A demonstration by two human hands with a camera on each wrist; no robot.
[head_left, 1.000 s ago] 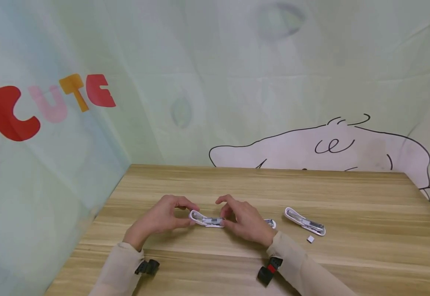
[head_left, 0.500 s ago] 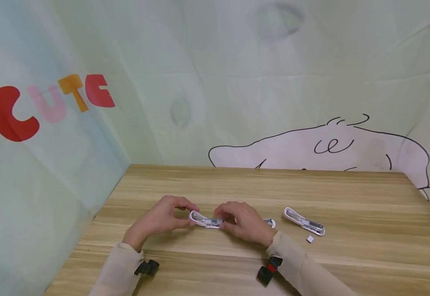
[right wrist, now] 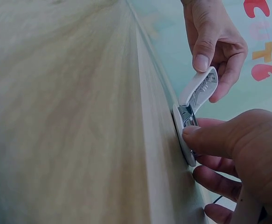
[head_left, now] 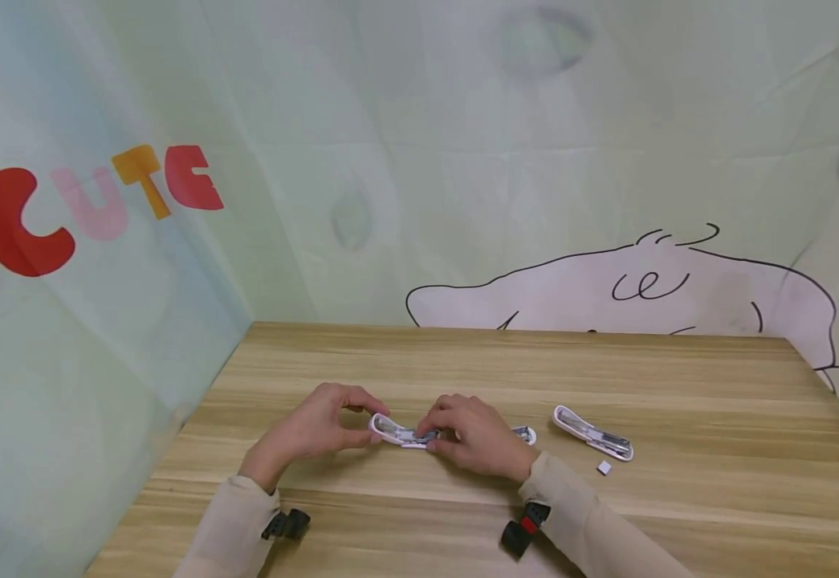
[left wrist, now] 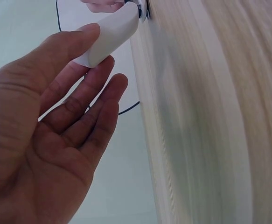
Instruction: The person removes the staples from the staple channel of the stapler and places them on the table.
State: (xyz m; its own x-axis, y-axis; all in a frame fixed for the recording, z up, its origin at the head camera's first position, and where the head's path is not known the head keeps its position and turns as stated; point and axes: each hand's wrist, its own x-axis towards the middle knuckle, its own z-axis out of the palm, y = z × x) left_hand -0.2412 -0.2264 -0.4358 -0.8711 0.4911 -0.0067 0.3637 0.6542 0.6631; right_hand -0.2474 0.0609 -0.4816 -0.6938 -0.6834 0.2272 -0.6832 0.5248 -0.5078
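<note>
A white stapler (head_left: 393,432) stands swung open on the table, its metal parts showing. My left hand (head_left: 328,416) pinches the raised top cover (left wrist: 115,35) at its end between thumb and fingers, as the left wrist view shows. At the other end, my right hand (head_left: 473,433) pinches the stapler's metal magazine (right wrist: 187,116) just above the base, thumb on the near side. The right fingertips are partly hidden behind the metal and the thumb. A second white stapler (head_left: 525,434) lies behind the right hand, mostly covered by it.
Another white stapler (head_left: 592,433) lies to the right on the wooden table (head_left: 361,514). Close to it is a small whitish square piece (head_left: 604,467). A printed cloth backdrop (head_left: 361,201) stands behind the table and along its left side.
My right index finger has come down from a raised position onto the stapler's metal part, and the right fingers have closed on it. The left hand keeps its hold.
</note>
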